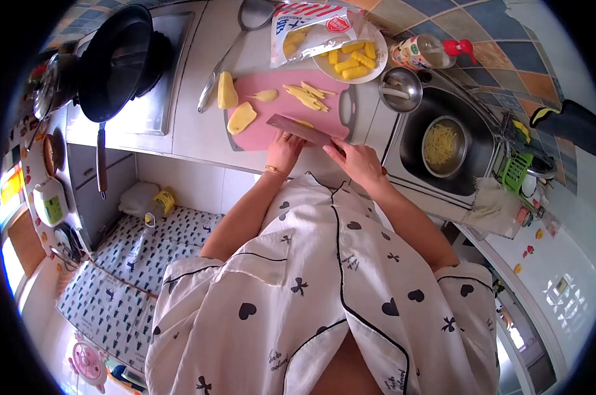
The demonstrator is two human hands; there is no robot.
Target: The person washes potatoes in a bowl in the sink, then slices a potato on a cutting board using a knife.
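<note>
My right hand (358,162) is closed on the handle of a kitchen knife (300,130), its broad blade lying across the near part of a pink cutting board (259,84). Against the near side of the blade, my left hand (285,153) has its fingers bent down on the board. A bit of yellow potato (305,123) shows just past the blade; the rest is hidden by blade and fingers. Farther up the board lie cut potato strips (306,97) and a thin slice (266,95). Two larger potato pieces, one flat (242,118) and one upright (227,91), are at the left edge.
A steel bowl of potato strips (444,146) sits in the sink (413,135). Behind the board are a plate of yellow sticks (352,60), a plastic food bag (317,33) and a small metal bowl (401,89). A ladle (209,89) lies left; a black wok (113,66) is on the stove.
</note>
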